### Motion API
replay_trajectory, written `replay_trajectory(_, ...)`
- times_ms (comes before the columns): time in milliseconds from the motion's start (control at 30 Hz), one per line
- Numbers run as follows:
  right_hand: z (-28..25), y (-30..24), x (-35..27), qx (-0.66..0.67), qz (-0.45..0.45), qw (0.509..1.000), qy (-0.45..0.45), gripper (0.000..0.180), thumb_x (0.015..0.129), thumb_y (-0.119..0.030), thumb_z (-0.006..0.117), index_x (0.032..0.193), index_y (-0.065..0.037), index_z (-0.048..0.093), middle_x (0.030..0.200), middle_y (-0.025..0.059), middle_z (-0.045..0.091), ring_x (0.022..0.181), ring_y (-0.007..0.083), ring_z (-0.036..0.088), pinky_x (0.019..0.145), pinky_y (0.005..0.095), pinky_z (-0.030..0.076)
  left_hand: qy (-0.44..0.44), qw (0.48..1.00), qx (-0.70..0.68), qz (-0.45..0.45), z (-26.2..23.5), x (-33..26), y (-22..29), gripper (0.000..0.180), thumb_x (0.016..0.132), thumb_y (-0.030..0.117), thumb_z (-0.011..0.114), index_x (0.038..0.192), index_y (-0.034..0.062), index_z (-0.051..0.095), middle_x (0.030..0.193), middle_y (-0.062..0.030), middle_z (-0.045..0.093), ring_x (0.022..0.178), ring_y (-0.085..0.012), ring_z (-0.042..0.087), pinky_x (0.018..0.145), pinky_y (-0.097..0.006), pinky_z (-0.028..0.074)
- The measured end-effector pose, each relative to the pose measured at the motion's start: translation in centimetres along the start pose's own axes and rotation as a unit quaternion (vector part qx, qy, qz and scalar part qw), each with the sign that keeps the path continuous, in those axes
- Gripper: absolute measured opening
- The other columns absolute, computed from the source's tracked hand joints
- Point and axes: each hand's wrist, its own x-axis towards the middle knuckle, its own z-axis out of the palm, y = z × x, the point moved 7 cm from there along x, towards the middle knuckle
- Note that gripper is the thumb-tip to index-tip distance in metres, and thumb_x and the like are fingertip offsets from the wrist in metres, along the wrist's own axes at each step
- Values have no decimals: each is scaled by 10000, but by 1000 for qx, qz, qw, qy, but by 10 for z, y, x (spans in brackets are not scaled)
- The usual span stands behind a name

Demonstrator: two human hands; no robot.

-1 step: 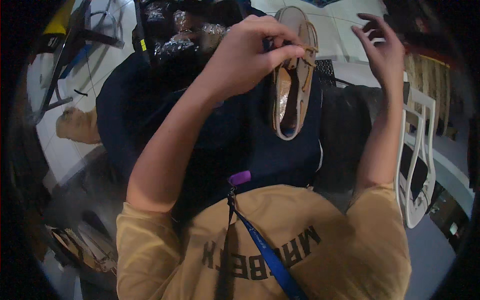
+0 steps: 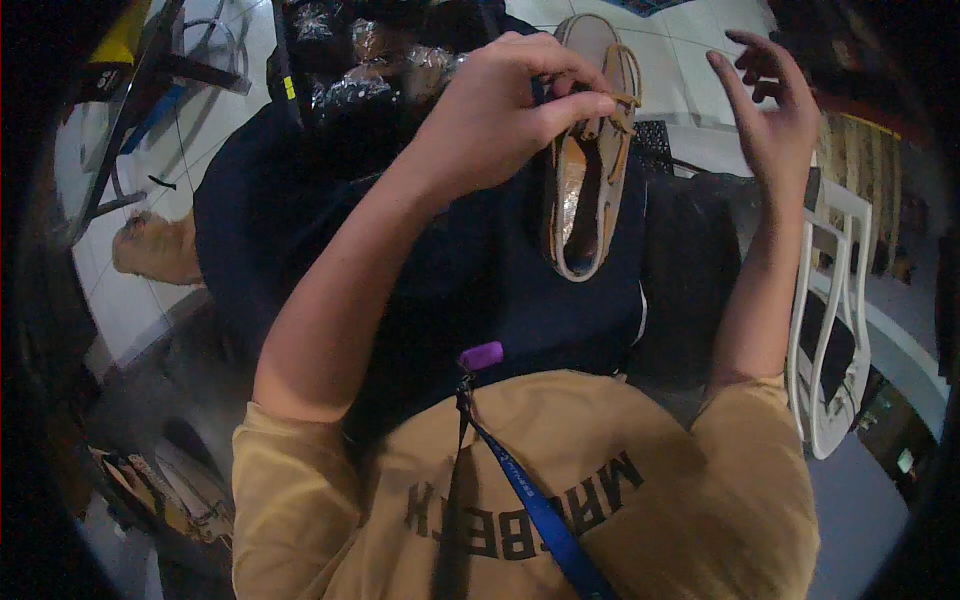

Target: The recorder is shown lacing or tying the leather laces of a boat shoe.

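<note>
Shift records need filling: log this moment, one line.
left hand: pinching lace of boat shoe | right hand: raised, apart from boat shoe | boat shoe: toe toward picture's top

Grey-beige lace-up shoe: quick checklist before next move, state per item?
1. Grey-beige lace-up shoe orientation: ok, toe away from the person, opening toward the camera.
2. Left hand at the thin brown lace: ok, thumb and fingers pinched there.
3. Right hand free: ok, raised apart from the shoe, nothing visible in it.
4. Shoe supported underneath: cannot tell; it shows over dark navy cloth, contact hidden.
5. Lace tied: cannot tell, fingers cover part.
6. Small purple tag on the blue fabric lanyard clear of shoe: ok, apart.
</note>
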Motion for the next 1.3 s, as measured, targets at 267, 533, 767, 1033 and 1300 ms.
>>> replay_trajectory(267,34,-99,-61,97,-160,982,-14,340,765,-108,885,1099,-117,828,978,58,725,883,239,694,747,351,562,18,992,-103,-68,15,-4,-11,206,946,138,780,1089,-10,781,996,-47,740,916,-115,635,867,-289,509)
replay_trajectory(533,8,-113,-82,293,-110,903,-295,125,817,-107,850,922,-62,799,904,60,744,888,250,697,809,381,562,130,992,-3,-1,21,-10,9,177,918,117,793,1059,15,760,854,-31,629,871,-136,605,841,-298,485)
replay_trajectory(767,-7,-124,-128,497,5,664,-558,104,875,-120,840,954,-63,802,900,85,771,882,254,717,780,364,557,127,991,-44,-16,25,-10,1,153,943,118,772,1061,20,763,865,-14,619,884,-121,601,848,-275,483)
replay_trajectory(1033,32,-52,-62,301,149,940,-57,329,894,-79,830,1204,-8,746,1104,58,777,938,105,688,794,245,525,99,987,-98,-78,24,-10,-8,176,955,154,793,1063,16,775,876,36,590,873,-64,582,823,-239,477)
replay_trajectory(1300,54,-36,-37,413,138,888,-151,370,918,-48,796,1276,4,717,1098,75,774,950,115,693,830,249,528,68,982,-151,-95,19,-9,-14,171,956,164,803,1071,39,782,871,58,569,863,-50,562,802,-227,456)
